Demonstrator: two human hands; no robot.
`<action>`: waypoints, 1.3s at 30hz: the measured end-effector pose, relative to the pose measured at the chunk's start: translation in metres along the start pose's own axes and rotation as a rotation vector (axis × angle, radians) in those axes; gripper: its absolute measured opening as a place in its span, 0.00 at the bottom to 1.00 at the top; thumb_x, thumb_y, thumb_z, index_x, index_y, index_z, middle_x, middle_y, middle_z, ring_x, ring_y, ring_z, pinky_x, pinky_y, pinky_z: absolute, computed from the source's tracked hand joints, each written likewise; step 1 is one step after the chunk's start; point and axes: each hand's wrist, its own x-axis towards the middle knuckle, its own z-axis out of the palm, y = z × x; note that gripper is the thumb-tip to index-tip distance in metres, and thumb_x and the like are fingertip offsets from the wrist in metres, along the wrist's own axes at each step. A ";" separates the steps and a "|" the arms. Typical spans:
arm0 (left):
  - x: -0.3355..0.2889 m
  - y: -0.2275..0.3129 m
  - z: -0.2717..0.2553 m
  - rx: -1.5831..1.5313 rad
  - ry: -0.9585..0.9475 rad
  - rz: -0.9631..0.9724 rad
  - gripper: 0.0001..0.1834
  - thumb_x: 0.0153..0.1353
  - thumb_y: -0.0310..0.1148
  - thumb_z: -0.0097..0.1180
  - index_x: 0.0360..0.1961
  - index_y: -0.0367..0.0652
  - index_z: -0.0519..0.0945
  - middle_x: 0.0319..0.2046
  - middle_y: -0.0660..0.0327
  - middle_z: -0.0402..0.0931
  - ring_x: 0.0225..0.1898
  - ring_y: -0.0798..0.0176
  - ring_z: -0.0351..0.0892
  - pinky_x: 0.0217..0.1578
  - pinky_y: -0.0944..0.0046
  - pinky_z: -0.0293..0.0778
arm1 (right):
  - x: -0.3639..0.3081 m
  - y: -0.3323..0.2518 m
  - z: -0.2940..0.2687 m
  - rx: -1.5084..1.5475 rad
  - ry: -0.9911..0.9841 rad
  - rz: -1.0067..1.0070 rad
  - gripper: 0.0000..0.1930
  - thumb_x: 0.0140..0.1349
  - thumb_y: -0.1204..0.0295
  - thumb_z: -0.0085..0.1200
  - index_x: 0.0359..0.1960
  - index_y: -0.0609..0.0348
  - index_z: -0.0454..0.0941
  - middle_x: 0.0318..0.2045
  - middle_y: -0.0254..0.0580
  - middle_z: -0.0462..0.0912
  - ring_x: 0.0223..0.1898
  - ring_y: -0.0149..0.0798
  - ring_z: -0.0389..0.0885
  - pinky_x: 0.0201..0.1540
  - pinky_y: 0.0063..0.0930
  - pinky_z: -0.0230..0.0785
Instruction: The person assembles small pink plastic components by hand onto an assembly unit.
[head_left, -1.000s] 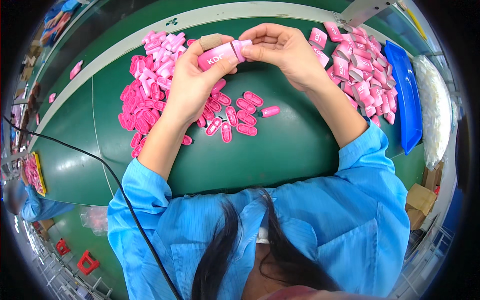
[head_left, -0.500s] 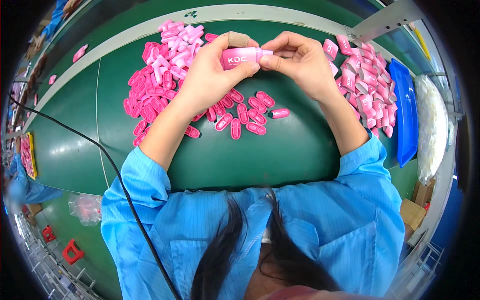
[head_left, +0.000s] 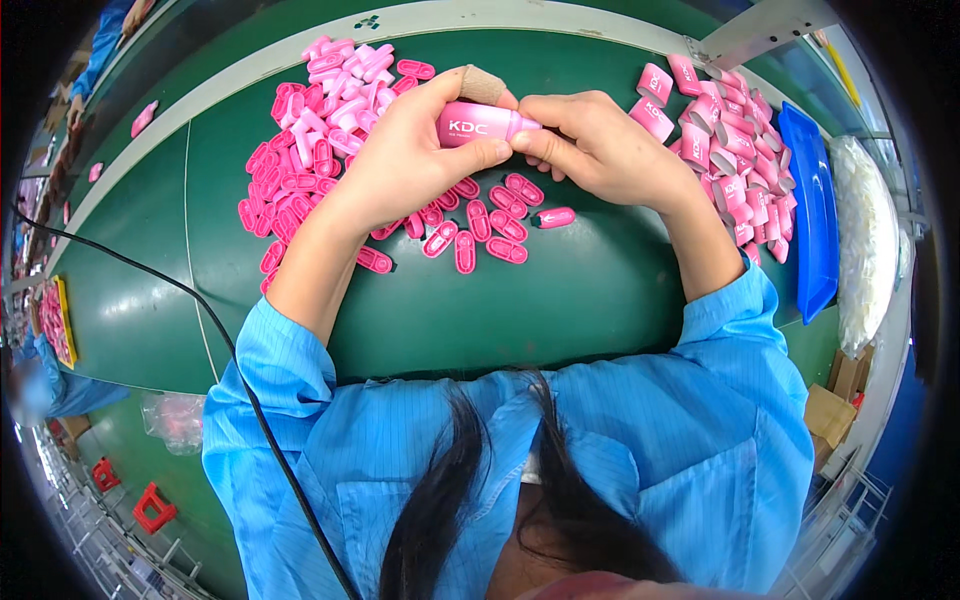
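Between my two hands lies a pink vape casing [head_left: 463, 126] with white print and a narrow pale tip pointing right. My left hand [head_left: 420, 150] is closed around its wide left end, thumb along the near side; a tan bandage wraps one finger. My right hand [head_left: 600, 145] pinches the narrow tip between thumb and fingers. Just below the hands, loose pink oval caps [head_left: 478, 220] lie scattered, with one pink piece [head_left: 555, 217] on its side to their right. A heap of pink caps and pale pink mouthpieces [head_left: 345, 95] spreads beyond my left forearm.
At the right is a pile of printed pink sleeves [head_left: 735, 150], beside a blue tray [head_left: 808, 210] and a white plastic bag [head_left: 865, 240]. The green table [head_left: 500, 320] carries all this. A black cable [head_left: 215, 310] crosses at the left. A co-worker's blue sleeve [head_left: 75, 385] shows far left.
The casing now tilts slightly, its tip lower. My right fingers have shifted left and curl closer around the tip. The whole view has moved a little.
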 end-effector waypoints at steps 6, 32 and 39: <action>-0.002 -0.008 0.001 -0.182 0.077 0.065 0.18 0.53 0.29 0.58 0.46 0.37 0.71 0.41 0.60 0.72 0.42 0.66 0.74 0.45 0.68 0.70 | 0.003 -0.010 0.000 0.134 0.066 0.091 0.11 0.62 0.66 0.46 0.32 0.64 0.73 0.19 0.47 0.75 0.19 0.41 0.75 0.23 0.31 0.66; -0.001 0.017 -0.007 -0.155 0.260 -0.380 0.43 0.57 0.30 0.55 0.65 0.40 0.38 0.52 0.52 0.56 0.42 0.67 0.69 0.40 0.72 0.68 | 0.033 0.025 0.013 0.444 0.205 0.319 0.11 0.61 0.65 0.49 0.35 0.61 0.73 0.24 0.31 0.74 0.25 0.21 0.71 0.26 0.14 0.64; -0.002 -0.002 -0.025 0.432 0.243 0.201 0.12 0.54 0.20 0.46 0.40 0.35 0.75 0.34 0.55 0.75 0.36 0.61 0.77 0.39 0.65 0.72 | 0.079 0.084 -0.034 0.636 0.440 0.511 0.10 0.60 0.71 0.50 0.27 0.67 0.76 0.21 0.40 0.78 0.20 0.29 0.76 0.23 0.17 0.69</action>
